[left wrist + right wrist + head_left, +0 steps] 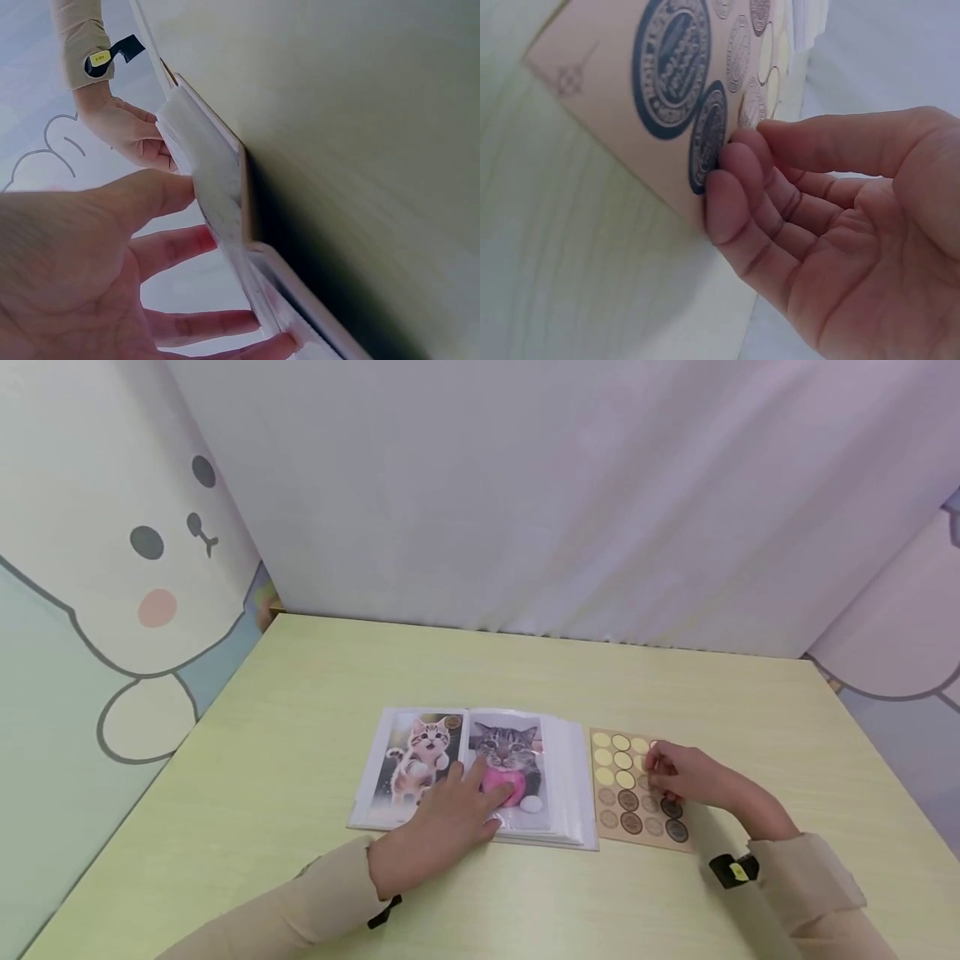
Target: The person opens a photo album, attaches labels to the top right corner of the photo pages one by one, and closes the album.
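Note:
An open photo album point(588, 814) lies on the table, a kitten photo point(416, 768) on its left page and a grey tabby cat photo point(510, 747) on its right. A round brown sticker point(453, 722) is at the kitten photo's top right corner. My left hand point(450, 818) rests on the pages with fingers spread; in the left wrist view, its fingertips touch the page edges point(214, 169). To the album's right is a brown sticker sheet point(615, 837). My right hand point(686, 772) is bent over it, thumb and forefinger pinching at a round sticker point(754, 105).
The sheet carries rows of printed round stickers point(631, 822) at the near side and pale yellow circles point(602, 757) at the far side. The light wooden table point(300, 693) ends at a hanging white curtain point(525, 510). Cartoon-printed panels point(135, 635) flank it.

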Demonstrator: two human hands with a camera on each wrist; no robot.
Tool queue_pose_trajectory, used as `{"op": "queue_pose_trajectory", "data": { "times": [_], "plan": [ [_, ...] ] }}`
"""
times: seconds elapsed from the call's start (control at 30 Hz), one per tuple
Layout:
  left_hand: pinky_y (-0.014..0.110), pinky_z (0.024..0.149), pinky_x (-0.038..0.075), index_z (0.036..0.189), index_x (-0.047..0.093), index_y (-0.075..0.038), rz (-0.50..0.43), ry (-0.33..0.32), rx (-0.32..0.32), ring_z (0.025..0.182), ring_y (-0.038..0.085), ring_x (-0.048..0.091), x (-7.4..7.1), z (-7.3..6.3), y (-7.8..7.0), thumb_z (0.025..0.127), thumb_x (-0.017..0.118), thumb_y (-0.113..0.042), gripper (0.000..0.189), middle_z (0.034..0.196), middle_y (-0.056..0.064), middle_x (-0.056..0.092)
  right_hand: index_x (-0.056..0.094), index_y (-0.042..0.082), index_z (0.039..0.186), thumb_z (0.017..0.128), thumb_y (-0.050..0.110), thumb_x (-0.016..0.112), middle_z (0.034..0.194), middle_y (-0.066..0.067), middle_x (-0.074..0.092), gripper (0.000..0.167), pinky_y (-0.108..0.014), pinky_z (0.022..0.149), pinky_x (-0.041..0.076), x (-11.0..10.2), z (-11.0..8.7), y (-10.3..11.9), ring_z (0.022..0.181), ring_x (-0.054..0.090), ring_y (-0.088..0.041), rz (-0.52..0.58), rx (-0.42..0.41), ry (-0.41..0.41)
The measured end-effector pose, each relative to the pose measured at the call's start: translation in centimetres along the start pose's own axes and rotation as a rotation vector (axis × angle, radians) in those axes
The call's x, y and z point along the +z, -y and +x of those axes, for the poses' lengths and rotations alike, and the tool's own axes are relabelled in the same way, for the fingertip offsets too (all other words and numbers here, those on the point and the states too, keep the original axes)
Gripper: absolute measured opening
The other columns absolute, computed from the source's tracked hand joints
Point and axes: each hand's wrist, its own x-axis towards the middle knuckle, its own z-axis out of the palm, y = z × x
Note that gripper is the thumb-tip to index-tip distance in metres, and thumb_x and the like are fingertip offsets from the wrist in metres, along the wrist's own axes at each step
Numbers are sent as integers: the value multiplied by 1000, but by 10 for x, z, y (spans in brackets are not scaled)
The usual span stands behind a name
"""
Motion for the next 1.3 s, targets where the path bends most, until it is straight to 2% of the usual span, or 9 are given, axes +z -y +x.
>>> {"op": "queue_pose_trajectory", "data": {
  "times": [0.23, 0.4, 0.7, 1.0, 1.3],
  "plan": [
    [33, 62, 55, 128, 55, -27, -33, 65, -20, 101, 32, 54, -2, 0, -1, 87, 61, -37, 42, 133, 17, 47, 51, 1, 94, 87, 3, 58, 72, -2, 51, 10, -23, 51, 40, 4, 1, 3, 61, 46, -13, -51, -12, -23],
    [33, 61, 55, 129, 55, -27, -30, 81, -26, 103, 33, 54, -1, 0, -1, 87, 61, -38, 43, 134, 17, 47, 52, 1, 93, 87, 3, 58, 71, -2, 51, 8, -23, 51, 40, 5, 1, 5, 60, 46, -13, -59, -10, -30],
    [33, 63, 55, 127, 56, -26, -53, 69, -17, 102, 33, 53, -1, 0, -1, 87, 61, -36, 41, 133, 18, 47, 52, 2, 91, 87, 3, 57, 70, -2, 51, 6, -23, 50, 40, 6, 1, 3, 59, 47, -13, -71, 2, -33],
    [33, 62, 55, 125, 57, -25, -38, 50, -14, 101, 33, 54, -2, 0, -1, 87, 61, -36, 40, 132, 18, 49, 53, 3, 90, 88, 3, 56, 70, -2, 52, 4, -23, 49, 41, 6, 3, 1, 59, 47, -13, -88, -2, -37],
    [32, 58, 54, 122, 59, -25, -24, 1, -1, 96, 32, 55, -2, 1, -1, 86, 63, -35, 37, 127, 17, 51, 51, 2, 90, 88, 2, 54, 71, -2, 52, 3, -23, 50, 40, 3, 1, 5, 60, 47, -13, -60, -6, -31]
  ]
}}
